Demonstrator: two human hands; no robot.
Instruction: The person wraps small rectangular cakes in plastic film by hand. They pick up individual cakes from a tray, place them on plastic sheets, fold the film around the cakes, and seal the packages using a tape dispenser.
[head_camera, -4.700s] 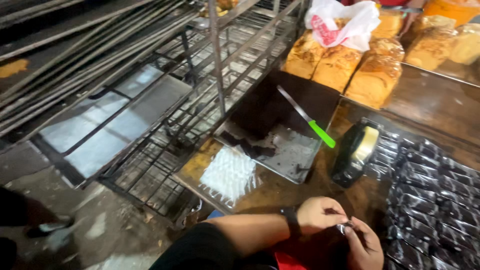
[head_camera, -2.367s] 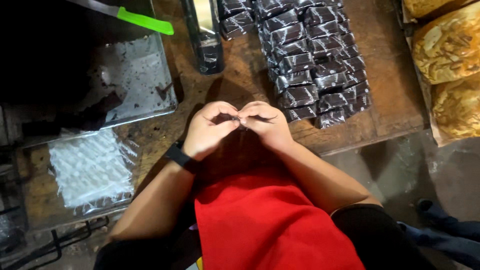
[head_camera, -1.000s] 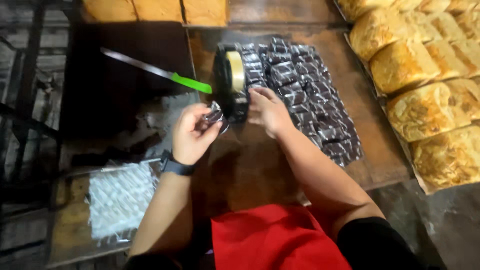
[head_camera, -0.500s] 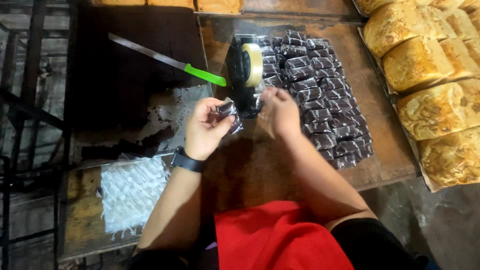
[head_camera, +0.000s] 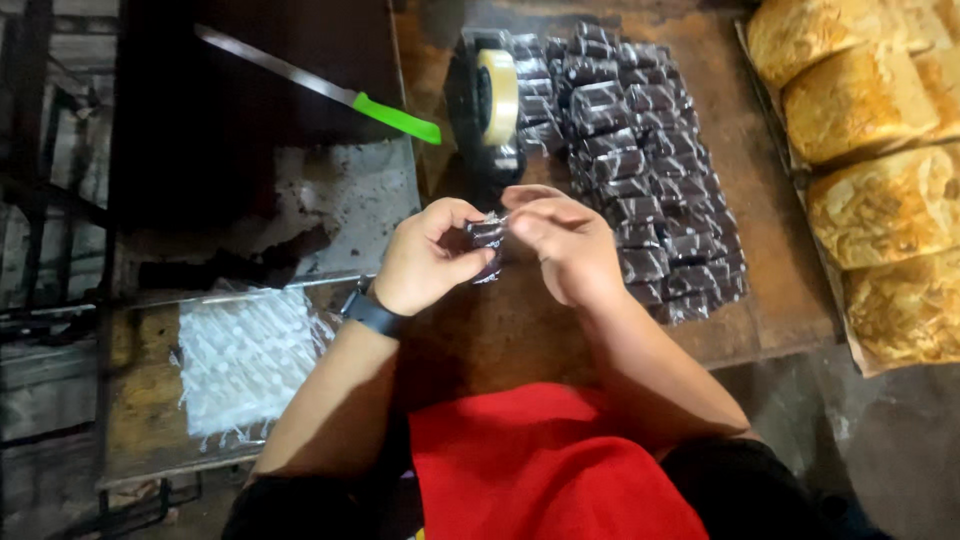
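Centrally, above the bare front strip of the wooden table (head_camera: 520, 330), the left hand (head_camera: 425, 258) and right hand (head_camera: 560, 245) meet over one small dark wrapped piece (head_camera: 487, 240). The left hand clasps it between thumb and curled fingers; the right hand pinches its clear wrapper at the top edge. A black wristband (head_camera: 372, 312) circles the left wrist.

Just beyond the hands stands a black tape dispenser (head_camera: 485, 110) carrying a pale roll of tape. Beside it, to the right, lie rows of dark wrapped pieces (head_camera: 640, 160), packed touching one another and reaching close to the table's right edge, where only a narrow bare strip remains.

Farther right, past that edge, golden loaves in clear bags (head_camera: 880, 170) sit side by side.

To the left, a dark metal tray (head_camera: 330, 210) holds crumbs, and a knife with a green handle (head_camera: 330, 92) lies slanted across it. Near the left front edge lies a stack of clear plastic wrappers (head_camera: 245, 355), pale and square.

A red apron (head_camera: 545, 470) fills the near foreground against the table's front edge.
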